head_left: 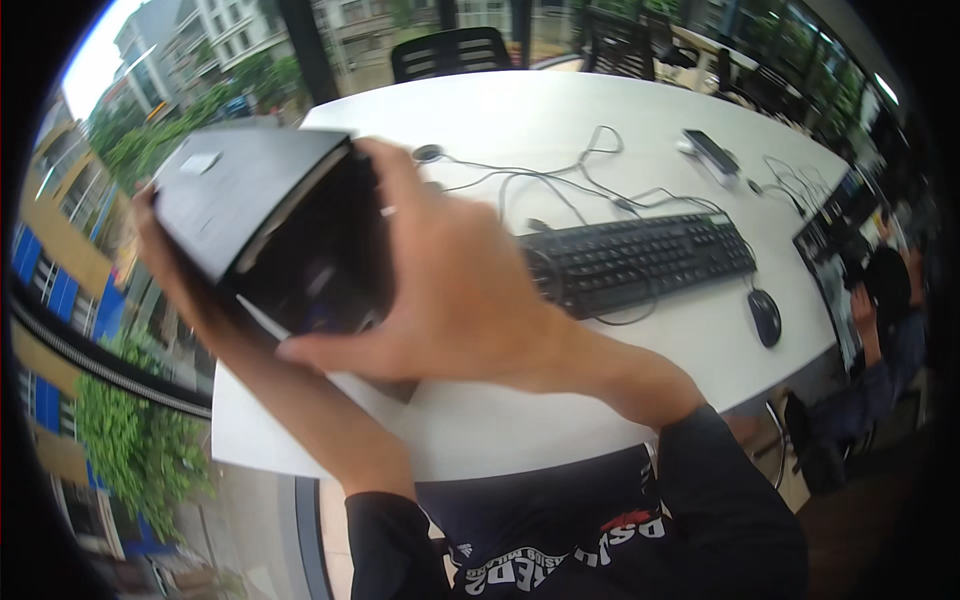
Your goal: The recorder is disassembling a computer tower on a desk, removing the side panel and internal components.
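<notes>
Both my hands hold up a box-like case (245,185) above the left part of the white table. The case has a smooth grey face with a small pale patch, and a dark side turned toward me. My left hand (168,258) supports it along the left side, its fingers mostly hidden behind the case. On the right, my right hand (455,280) is wrapped round the edge of the dark side, thumb low across its front. Motion blurs this hand and the case, and I cannot make out what sort of case it is.
On the white table (450,440) lie a black keyboard (640,262), a black mouse (764,318), tangled cables (565,180) and a small dark device (710,153). A black chair (450,55) stands behind. Another person (880,340) sits at the right. Windows line the left.
</notes>
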{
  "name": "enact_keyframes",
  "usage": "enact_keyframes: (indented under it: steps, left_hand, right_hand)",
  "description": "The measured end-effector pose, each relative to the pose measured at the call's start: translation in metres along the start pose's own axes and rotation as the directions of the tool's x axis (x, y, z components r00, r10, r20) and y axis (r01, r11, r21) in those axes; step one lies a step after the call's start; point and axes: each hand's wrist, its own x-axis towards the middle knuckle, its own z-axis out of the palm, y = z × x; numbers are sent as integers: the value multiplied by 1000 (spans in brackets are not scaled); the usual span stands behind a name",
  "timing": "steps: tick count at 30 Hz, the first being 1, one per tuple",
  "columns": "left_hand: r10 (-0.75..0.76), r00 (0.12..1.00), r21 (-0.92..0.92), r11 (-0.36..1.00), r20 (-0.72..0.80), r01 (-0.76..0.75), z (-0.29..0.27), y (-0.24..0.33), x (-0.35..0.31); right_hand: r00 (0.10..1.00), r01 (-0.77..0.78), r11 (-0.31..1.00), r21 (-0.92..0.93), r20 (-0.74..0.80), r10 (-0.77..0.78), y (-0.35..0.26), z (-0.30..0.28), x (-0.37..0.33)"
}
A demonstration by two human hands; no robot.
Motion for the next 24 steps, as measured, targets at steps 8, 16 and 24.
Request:
enact_keyframes:
  steps: [8, 16, 24]
  left_hand:
    - [382, 912, -46, 924, 149, -379, 48, -6, -123]
    - [364, 909, 23, 926, 205, -376, 30, 2, -99]
    - [307, 951, 173, 939, -36, -297, 31, 27, -108]
  right_hand:
    - [987, -57, 992, -115, 141, 73, -14, -2, -9]
    - [998, 23, 993, 112, 51, -29, -5, -6, -7]
    - [974, -145, 936, 319, 214, 78, 30, -21, 10]
